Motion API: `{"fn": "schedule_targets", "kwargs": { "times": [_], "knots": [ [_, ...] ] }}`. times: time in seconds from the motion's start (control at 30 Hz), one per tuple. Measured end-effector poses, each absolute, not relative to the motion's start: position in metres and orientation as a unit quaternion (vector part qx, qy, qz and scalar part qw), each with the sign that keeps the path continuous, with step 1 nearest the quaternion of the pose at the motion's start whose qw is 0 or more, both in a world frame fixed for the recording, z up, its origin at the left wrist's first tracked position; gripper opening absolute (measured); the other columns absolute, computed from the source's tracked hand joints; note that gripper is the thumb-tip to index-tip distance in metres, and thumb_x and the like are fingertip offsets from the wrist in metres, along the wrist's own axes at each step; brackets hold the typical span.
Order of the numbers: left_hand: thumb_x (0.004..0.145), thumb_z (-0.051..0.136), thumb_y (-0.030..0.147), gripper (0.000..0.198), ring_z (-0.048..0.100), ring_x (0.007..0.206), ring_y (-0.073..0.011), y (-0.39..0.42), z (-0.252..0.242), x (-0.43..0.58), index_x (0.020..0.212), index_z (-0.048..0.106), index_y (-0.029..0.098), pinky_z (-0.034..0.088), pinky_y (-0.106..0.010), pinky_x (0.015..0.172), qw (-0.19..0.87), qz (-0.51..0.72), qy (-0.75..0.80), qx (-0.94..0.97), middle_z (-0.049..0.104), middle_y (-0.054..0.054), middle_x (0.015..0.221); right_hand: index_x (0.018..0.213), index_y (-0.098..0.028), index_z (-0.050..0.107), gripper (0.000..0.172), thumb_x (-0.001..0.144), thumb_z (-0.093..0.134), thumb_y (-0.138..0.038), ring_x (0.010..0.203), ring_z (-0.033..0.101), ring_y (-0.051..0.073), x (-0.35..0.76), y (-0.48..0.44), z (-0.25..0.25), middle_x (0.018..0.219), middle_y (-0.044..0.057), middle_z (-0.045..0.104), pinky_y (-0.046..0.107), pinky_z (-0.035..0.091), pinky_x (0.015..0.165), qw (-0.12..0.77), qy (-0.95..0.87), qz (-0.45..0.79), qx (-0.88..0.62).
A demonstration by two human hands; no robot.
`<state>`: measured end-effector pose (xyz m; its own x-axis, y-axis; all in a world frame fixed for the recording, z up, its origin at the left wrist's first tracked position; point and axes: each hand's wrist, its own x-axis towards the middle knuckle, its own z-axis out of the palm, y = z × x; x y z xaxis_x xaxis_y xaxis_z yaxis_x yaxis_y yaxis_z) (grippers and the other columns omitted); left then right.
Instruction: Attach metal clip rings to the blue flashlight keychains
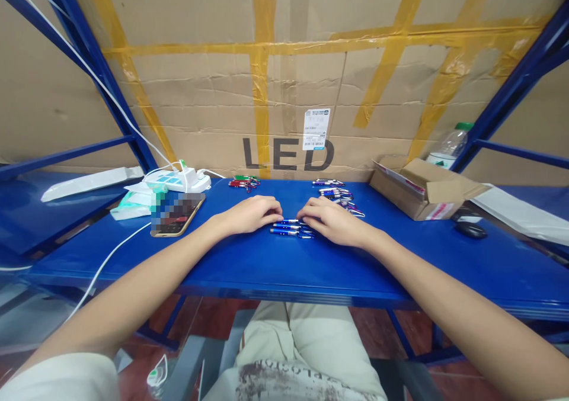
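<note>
Both hands rest palm-down on the blue shelf table (pixel 275 265). Between them lie a few small blue keychain flashlights (pixel 288 227) in a row. My left hand (pixel 252 213) has its fingers curled, and the fingertips touch the left ends of these flashlights. From the other side, my right hand (pixel 332 220) has its curled fingertips on their right ends and key rings. More blue flashlights (pixel 336 194) lie in a pile just behind the right hand. A small heap of red and green ones (pixel 243 182) sits farther back, left of centre.
A phone (pixel 176 214) lies at the left beside a white power strip (pixel 180 179) with cables and tissue packs (pixel 133 202). An open cardboard box (pixel 420 193), a black mouse (pixel 471 230) and a plastic bottle (pixel 451 145) stand at the right. A cardboard wall marked LED closes the back.
</note>
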<state>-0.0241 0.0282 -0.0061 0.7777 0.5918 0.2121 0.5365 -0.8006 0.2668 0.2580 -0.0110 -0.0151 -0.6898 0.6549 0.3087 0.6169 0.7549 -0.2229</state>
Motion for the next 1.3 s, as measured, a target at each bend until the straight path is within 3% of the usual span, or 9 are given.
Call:
{"fn": "schedule_targets", "kwargs": {
  "times": [0.27, 0.87, 1.3],
  "knots": [
    [0.110, 0.056, 0.046, 0.031, 0.064, 0.111, -0.0257, 0.0226, -0.0022, -0.0220, 0.112, 0.072, 0.019, 0.047, -0.039, 0.101, 0.065, 0.162, 0.295, 0.939, 0.067, -0.008, 0.114, 0.110, -0.022, 0.069, 0.019, 0.110, 0.051, -0.026, 0.106, 0.060, 0.029, 0.2555, -0.0118, -0.0144, 0.110, 0.011, 0.069, 0.044, 0.047, 0.098, 0.222, -0.910, 0.059, -0.344],
    [0.105, 0.064, 0.044, 0.024, 0.063, 0.108, -0.0253, 0.0191, 0.0017, -0.0236, 0.106, 0.070, 0.020, 0.048, -0.038, 0.098, 0.090, 0.151, 0.284, 0.943, 0.067, -0.008, 0.112, 0.103, -0.022, 0.070, 0.010, 0.106, 0.063, -0.028, 0.104, 0.061, 0.028, 0.2550, -0.0110, -0.0162, 0.105, 0.008, 0.069, 0.041, 0.048, 0.094, 0.203, -0.918, 0.110, -0.321],
    [0.108, 0.057, 0.032, 0.020, 0.065, 0.106, -0.0256, 0.0218, 0.0003, -0.0236, 0.104, 0.073, 0.021, 0.049, -0.039, 0.097, 0.094, 0.161, 0.265, 0.946, 0.069, -0.009, 0.111, 0.100, -0.023, 0.072, 0.011, 0.105, 0.063, -0.027, 0.103, 0.061, 0.027, 0.2541, -0.0128, -0.0135, 0.103, 0.007, 0.069, 0.040, 0.048, 0.093, 0.207, -0.920, 0.129, -0.306]
  ]
}}
